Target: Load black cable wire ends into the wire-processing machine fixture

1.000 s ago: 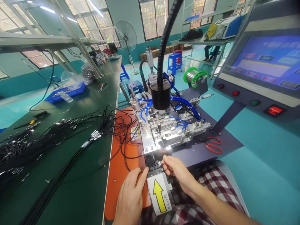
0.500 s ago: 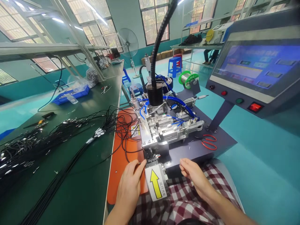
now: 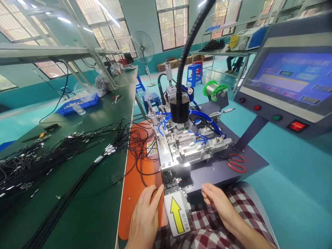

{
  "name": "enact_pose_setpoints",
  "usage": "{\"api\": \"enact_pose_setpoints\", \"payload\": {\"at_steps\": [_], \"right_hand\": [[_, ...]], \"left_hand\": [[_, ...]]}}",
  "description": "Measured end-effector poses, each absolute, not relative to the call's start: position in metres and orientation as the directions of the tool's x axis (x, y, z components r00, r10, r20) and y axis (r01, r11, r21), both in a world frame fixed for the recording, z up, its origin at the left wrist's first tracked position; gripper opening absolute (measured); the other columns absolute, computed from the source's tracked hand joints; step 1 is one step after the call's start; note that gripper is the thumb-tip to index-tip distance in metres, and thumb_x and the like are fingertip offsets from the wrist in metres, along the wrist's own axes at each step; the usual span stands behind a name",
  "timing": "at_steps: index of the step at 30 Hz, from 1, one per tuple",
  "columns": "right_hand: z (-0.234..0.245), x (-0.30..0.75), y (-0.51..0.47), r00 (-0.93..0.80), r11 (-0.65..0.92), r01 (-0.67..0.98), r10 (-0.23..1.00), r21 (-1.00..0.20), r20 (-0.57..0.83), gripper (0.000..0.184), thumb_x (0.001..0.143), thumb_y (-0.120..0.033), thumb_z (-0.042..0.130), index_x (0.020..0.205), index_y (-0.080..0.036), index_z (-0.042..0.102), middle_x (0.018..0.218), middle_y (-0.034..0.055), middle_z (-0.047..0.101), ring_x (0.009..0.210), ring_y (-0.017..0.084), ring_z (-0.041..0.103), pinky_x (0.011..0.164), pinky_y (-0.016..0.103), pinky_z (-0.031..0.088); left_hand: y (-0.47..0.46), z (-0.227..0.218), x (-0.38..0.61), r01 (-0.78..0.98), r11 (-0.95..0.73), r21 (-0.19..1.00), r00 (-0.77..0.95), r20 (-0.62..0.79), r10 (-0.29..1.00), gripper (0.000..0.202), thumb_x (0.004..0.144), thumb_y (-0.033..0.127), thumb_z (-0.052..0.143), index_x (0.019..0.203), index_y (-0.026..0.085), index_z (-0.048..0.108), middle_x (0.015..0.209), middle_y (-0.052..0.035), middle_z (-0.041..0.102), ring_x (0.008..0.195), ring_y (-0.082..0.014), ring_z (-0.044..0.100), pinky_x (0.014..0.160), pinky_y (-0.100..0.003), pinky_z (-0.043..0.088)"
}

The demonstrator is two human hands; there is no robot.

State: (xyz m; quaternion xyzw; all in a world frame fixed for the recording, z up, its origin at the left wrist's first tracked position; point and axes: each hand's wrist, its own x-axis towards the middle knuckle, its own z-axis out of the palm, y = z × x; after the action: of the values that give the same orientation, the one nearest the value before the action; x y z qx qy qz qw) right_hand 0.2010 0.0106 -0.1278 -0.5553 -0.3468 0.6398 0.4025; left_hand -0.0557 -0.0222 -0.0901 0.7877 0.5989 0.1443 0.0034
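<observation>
My left hand (image 3: 145, 216) lies on the orange mat (image 3: 133, 193), thumb and forefinger pinching the end of a black cable (image 3: 141, 173) against the small black fixture (image 3: 169, 183). A small metal connector (image 3: 178, 180) sits in that fixture, under the front of the metal machine (image 3: 181, 150). A white plate with a yellow arrow (image 3: 177, 214) lies between my hands. My right hand (image 3: 216, 202) hovers to the right of the plate over my checked lap, fingers loosely curled together, nothing visible in them.
A mass of black cables with metal ends (image 3: 46, 159) covers the green bench on the left. Red scissors (image 3: 237, 162) lie on the dark machine base. A touch screen console (image 3: 290, 79) stands at right, a solder spool (image 3: 215, 88) behind, a blue tray (image 3: 77, 103) far left.
My right hand has let go at the fixture and drawn back to the right, leaving the metal connector in place. My left hand has stayed at the fixture.
</observation>
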Motion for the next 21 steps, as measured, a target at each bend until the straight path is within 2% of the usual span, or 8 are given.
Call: {"api": "enact_pose_setpoints", "payload": {"at_steps": [4,9,13,16,21], "right_hand": [[-0.124,0.2,0.009,-0.061,-0.475,-0.115,0.88,-0.872,-0.472,0.048,0.071,-0.064,0.059,0.057,-0.021,0.044,0.052,-0.0043,0.04,0.051,0.013,0.032,0.054,0.027,0.026],[-0.125,0.199,0.009,-0.057,-0.491,-0.116,0.871,-0.863,-0.488,0.049,0.068,-0.065,0.06,0.055,-0.021,0.043,0.051,-0.0044,0.041,0.052,0.013,0.032,0.055,0.028,0.026],[-0.13,0.2,0.006,-0.061,-0.506,-0.114,0.862,-0.855,-0.502,0.048,0.07,-0.064,0.06,0.056,-0.021,0.042,0.053,-0.0046,0.039,0.053,0.013,0.03,0.055,0.028,0.024],[-0.13,0.2,0.004,-0.071,-0.52,-0.111,0.854,-0.847,-0.515,0.048,0.071,-0.064,0.059,0.057,-0.021,0.042,0.054,-0.0047,0.037,0.053,0.013,0.03,0.055,0.027,0.023],[-0.13,0.199,0.003,-0.078,-0.527,-0.105,0.85,-0.844,-0.521,0.047,0.071,-0.063,0.059,0.057,-0.021,0.042,0.056,-0.0043,0.037,0.055,0.014,0.031,0.056,0.027,0.025]], "left_hand": [[-0.03,-0.094,-0.052,0.956,-0.205,0.208,0.145,0.271,0.952,0.059,0.086,0.003,0.029,0.137,0.027,0.046,0.125,-0.0095,0.058,0.118,-0.0261,0.053,0.086,-0.039,0.056],[-0.032,-0.098,-0.054,0.953,-0.23,0.199,0.181,0.236,0.955,0.06,0.085,0.003,0.032,0.138,0.027,0.045,0.129,-0.0094,0.057,0.12,-0.0276,0.051,0.079,-0.035,0.058],[-0.033,-0.102,-0.053,0.956,-0.19,0.224,0.126,0.274,0.953,0.061,0.085,0.002,0.03,0.137,0.029,0.045,0.127,-0.0085,0.057,0.12,-0.0272,0.051,0.081,-0.036,0.057],[-0.033,-0.101,-0.053,0.954,-0.192,0.23,0.126,0.274,0.954,0.061,0.084,0.003,0.032,0.138,0.03,0.044,0.127,-0.0087,0.057,0.119,-0.0272,0.052,0.081,-0.037,0.057],[-0.032,-0.095,-0.062,0.942,-0.251,0.224,0.207,0.204,0.957,0.065,0.082,0.003,0.039,0.141,0.03,0.04,0.131,-0.0077,0.056,0.12,-0.0256,0.053,0.075,-0.03,0.059]]}}
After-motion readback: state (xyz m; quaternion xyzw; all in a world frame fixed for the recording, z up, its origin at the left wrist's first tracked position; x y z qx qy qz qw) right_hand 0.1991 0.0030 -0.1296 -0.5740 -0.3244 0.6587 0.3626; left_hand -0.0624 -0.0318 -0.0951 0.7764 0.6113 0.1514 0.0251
